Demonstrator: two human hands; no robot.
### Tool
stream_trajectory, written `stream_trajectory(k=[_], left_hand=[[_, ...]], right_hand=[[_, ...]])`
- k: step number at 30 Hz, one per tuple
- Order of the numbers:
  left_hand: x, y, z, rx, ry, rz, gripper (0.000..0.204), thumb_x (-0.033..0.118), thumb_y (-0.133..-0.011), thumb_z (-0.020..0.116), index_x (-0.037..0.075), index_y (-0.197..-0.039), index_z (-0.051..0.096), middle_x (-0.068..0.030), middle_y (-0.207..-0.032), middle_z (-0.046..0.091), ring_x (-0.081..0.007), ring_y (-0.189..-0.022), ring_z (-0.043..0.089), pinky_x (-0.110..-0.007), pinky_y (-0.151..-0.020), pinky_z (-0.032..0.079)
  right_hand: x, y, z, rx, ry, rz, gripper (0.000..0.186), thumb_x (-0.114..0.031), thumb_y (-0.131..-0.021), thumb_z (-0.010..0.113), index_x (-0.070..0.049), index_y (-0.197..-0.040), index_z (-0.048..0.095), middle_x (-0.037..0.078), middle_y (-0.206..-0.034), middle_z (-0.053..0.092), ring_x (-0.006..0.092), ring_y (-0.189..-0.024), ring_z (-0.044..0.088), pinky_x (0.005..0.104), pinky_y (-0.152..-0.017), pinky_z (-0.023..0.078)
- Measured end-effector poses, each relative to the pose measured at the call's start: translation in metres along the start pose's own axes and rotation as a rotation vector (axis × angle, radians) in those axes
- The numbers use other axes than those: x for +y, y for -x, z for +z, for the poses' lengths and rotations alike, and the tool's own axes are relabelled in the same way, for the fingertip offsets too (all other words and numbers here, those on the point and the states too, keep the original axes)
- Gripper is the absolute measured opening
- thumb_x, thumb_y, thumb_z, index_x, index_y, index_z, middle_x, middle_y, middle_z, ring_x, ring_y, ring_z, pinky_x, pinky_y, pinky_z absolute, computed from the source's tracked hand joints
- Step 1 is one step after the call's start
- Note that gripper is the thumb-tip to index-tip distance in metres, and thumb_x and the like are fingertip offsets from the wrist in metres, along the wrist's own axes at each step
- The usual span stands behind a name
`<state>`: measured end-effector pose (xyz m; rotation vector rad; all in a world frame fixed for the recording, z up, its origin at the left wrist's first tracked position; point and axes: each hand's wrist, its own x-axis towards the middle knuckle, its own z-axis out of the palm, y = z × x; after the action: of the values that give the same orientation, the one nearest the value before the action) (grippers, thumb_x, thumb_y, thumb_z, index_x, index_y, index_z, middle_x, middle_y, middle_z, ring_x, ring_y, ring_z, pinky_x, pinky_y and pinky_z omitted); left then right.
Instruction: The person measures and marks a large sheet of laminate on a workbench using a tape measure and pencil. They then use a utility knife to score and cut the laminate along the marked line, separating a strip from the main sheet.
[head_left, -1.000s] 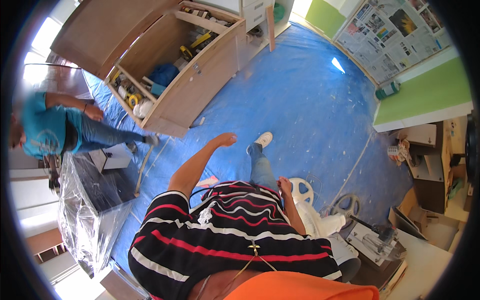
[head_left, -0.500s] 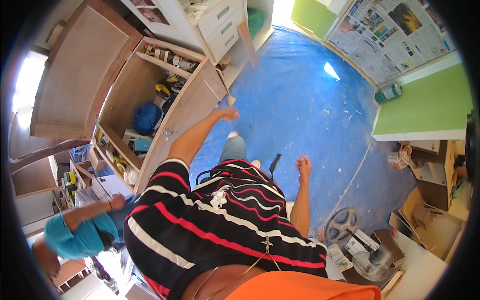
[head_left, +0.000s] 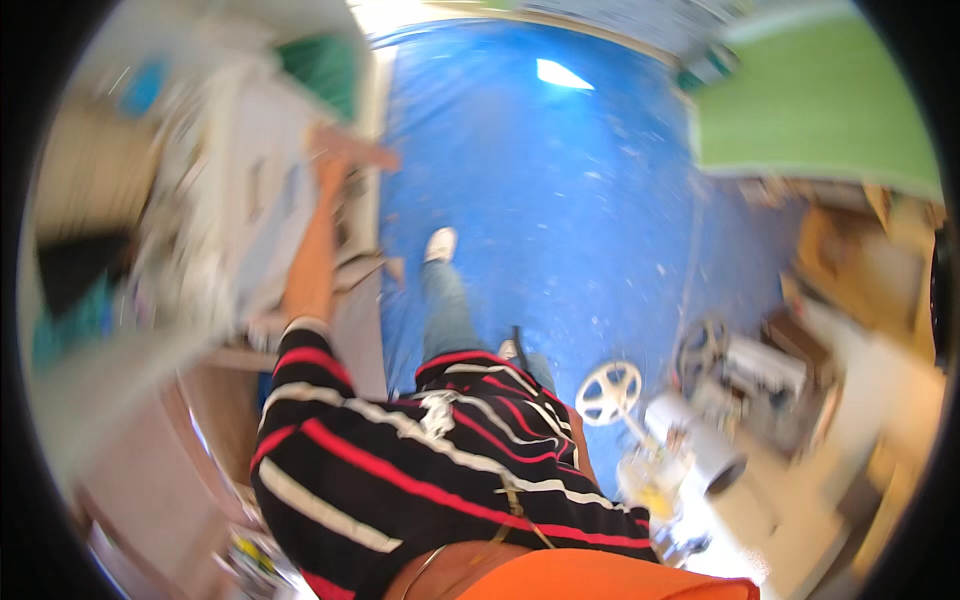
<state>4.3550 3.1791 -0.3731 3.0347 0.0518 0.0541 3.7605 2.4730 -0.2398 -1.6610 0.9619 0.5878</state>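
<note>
My left hand [head_left: 330, 155] reaches forward along the white drawer cabinet [head_left: 262, 190]. It is smeared by motion, at the left end of a reddish-brown wooden board [head_left: 372, 154] that juts out over the blue floor covering. Whether the fingers grip the board or only pass by it, I cannot tell. Of my right arm only a strip of forearm [head_left: 581, 446] shows beside my striped shirt; the hand itself is hidden.
Blue sheeting [head_left: 540, 180] covers the floor, with my white shoe [head_left: 440, 245] on it. At right, a white spoked wheel [head_left: 608, 393], a grey cylinder [head_left: 697, 445] and boxes crowd together. A green panel [head_left: 820, 100] stands at upper right; dark green cloth [head_left: 320, 72] is by the cabinet.
I have stepped forward and turned, so the drawer cabinet is now close on my left. My left hand has moved up to the wooden board; my right hand has dropped out of sight.
</note>
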Motion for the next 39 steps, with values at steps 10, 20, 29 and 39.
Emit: stream_trajectory(k=[10,20,29,39], left_hand=[[0.005,-0.052,-0.005,0.106,-0.172,-0.651,0.061,0.046,-0.082,0.069,-0.001,-0.121,0.062,-0.0248,-0.113,0.063,-0.0414,-0.104,0.063,-0.05,-0.083,0.055],[0.14,-0.051,-0.013,-0.28,0.009,0.136,0.046,0.028,-0.092,0.059,-0.001,-0.127,0.051,-0.0251,-0.11,0.062,-0.044,-0.094,0.065,-0.054,-0.08,0.054],[0.415,0.106,-0.111,-0.634,0.231,1.336,0.037,0.026,-0.084,0.067,0.003,-0.112,0.058,-0.0227,-0.106,0.065,-0.0424,-0.1,0.062,-0.052,-0.085,0.051],[0.59,0.554,-0.213,-0.782,0.179,2.313,0.03,0.019,-0.081,0.063,0.001,-0.105,0.063,-0.0203,-0.102,0.064,-0.039,-0.098,0.065,-0.048,-0.083,0.054]], right_hand=[[-0.1,0.04,0.07,0.5,-0.397,0.473,0.032,-0.036,-0.096,0.065,-0.012,-0.117,0.062,0.005,-0.092,0.068,0.0122,-0.074,0.066,0.026,-0.062,0.052],[-0.067,0.071,0.191,0.473,-0.617,0.384,0.026,-0.029,-0.094,0.064,-0.006,-0.105,0.069,0.005,-0.081,0.068,0.0127,-0.066,0.064,0.0269,-0.056,0.05],[0.018,0.048,0.248,0.538,-0.903,0.162,0.031,-0.034,-0.094,0.065,-0.009,-0.113,0.065,0.007,-0.085,0.069,0.0158,-0.068,0.066,0.0296,-0.06,0.054],[0.115,0.143,0.201,0.479,-1.85,0.102,0.08,-0.067,-0.086,0.061,-0.018,-0.145,0.04,0.017,-0.133,0.054,0.0378,-0.115,0.058,0.0518,-0.095,0.05]])
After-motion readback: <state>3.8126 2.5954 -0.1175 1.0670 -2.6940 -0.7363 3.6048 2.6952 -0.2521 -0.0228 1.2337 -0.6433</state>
